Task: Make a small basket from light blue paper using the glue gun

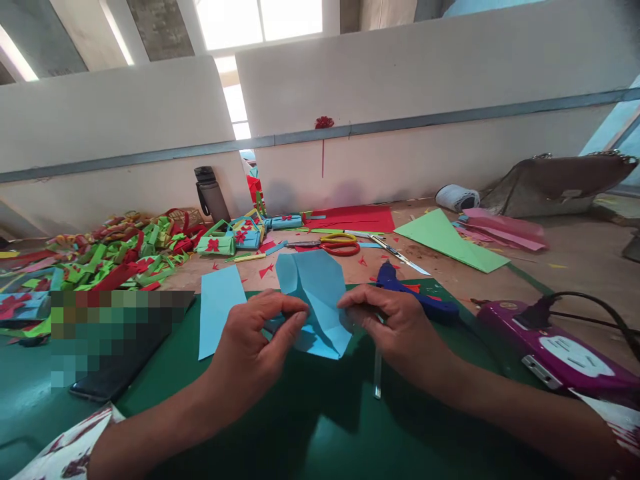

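Observation:
A folded light blue paper piece stands partly open above the green mat, its folds facing me. My left hand pinches its left edge between thumb and forefinger. On the other side, my right hand has thumb and fingers closed on the right edge. A flat blue paper strip lies on the mat left of the folded piece. Just behind my right hand is a blue glue gun, and a clear glue stick lies below that hand.
Scissors, a utility knife and red paper scraps lie behind. A purple power strip with cables is at right, a dark phone at left. Colourful strips, small paper bags and a bottle stand farther back.

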Demonstrator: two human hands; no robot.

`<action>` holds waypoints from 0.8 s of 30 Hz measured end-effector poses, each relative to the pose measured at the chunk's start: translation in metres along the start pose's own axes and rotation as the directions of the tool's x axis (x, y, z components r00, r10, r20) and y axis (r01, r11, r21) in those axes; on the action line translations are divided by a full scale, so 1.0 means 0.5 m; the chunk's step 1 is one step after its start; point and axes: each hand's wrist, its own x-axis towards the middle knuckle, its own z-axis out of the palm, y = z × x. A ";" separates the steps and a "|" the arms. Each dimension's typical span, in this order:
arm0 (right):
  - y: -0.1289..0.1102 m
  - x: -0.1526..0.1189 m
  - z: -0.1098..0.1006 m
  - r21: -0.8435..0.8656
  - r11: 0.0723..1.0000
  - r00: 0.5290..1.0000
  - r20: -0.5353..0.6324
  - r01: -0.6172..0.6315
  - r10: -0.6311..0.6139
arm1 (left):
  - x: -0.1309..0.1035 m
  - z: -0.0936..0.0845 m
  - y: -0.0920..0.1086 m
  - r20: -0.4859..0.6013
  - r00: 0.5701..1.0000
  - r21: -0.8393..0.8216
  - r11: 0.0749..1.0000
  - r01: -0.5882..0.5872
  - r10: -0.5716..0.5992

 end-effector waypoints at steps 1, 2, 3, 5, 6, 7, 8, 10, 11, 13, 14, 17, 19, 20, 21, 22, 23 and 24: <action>0.001 0.000 0.000 0.001 1.000 1.000 0.005 -0.016 0.016 | 0.000 -0.003 -0.002 -0.055 0.995 0.045 0.996 -0.079 0.081; 0.002 -0.001 0.000 0.000 1.000 1.000 0.008 -0.017 0.017 | 0.000 -0.006 -0.003 -0.100 0.984 0.085 0.987 -0.139 0.147; 0.002 -0.001 0.000 -0.002 1.000 1.000 0.008 -0.010 0.010 | 0.000 -0.009 -0.004 -0.133 0.971 0.121 0.976 -0.183 0.199; 0.000 -0.002 0.000 -0.005 1.000 1.000 0.000 0.006 -0.006 | 0.000 -0.014 -0.006 -0.150 0.953 0.173 0.956 -0.236 0.263; 0.000 -0.002 0.000 -0.007 1.000 1.000 -0.003 0.007 -0.007 | 0.000 -0.014 -0.008 -0.142 0.947 0.193 0.946 -0.259 0.288; -0.001 -0.002 0.000 -0.008 1.000 1.000 -0.005 0.005 -0.005 | -0.001 -0.014 -0.009 -0.133 0.938 0.214 0.933 -0.288 0.320; -0.001 -0.002 0.001 -0.008 1.000 1.000 -0.004 -0.001 0.001 | -0.002 -0.013 -0.012 -0.123 0.925 0.237 0.916 -0.324 0.359; -0.001 -0.001 0.001 -0.006 1.000 1.000 -0.001 -0.020 0.020 | -0.004 -0.009 -0.019 -0.104 0.891 0.280 0.872 -0.401 0.443; -0.001 0.000 0.001 -0.001 0.999 0.999 -0.002 -0.032 0.032 | -0.005 -0.006 -0.023 -0.089 0.872 0.297 0.848 -0.438 0.482; 0.000 0.000 0.002 0.025 0.998 0.998 -0.007 -0.064 0.065 | -0.007 -0.003 -0.031 -0.049 0.839 0.326 0.803 -0.499 0.542; -0.001 0.000 0.002 0.045 0.995 0.996 -0.006 -0.088 0.088 | -0.007 -0.001 -0.033 -0.027 0.825 0.341 0.781 -0.523 0.565; -0.002 -0.003 0.002 0.102 0.981 0.987 0.025 -0.163 0.162 | -0.006 0.000 -0.035 0.032 0.789 0.401 0.715 -0.572 0.613; -0.003 -0.005 0.003 0.115 0.976 0.982 0.045 -0.185 0.181 | -0.004 0.001 -0.032 0.084 0.779 0.423 0.685 -0.593 0.622; -0.003 -0.006 0.003 0.116 0.976 0.983 0.052 -0.184 0.179 | -0.003 0.001 -0.031 0.104 0.777 0.429 0.676 -0.599 0.621; -0.003 -0.006 0.003 0.115 0.978 0.985 0.054 -0.172 0.167 | -0.002 0.002 -0.031 0.119 0.776 0.434 0.670 -0.602 0.620; -0.003 -0.007 0.004 0.112 0.982 0.987 0.056 -0.155 0.150 | -0.001 0.004 -0.031 0.127 0.775 0.439 0.666 -0.603 0.619; -0.003 -0.008 0.005 0.105 0.986 0.990 0.058 -0.133 0.127 | 0.000 0.006 -0.032 0.126 0.774 0.449 0.660 -0.602 0.620; -0.003 -0.009 0.006 0.094 0.990 0.993 0.059 -0.107 0.101 | 0.001 0.008 -0.034 0.120 0.772 0.460 0.654 -0.600 0.624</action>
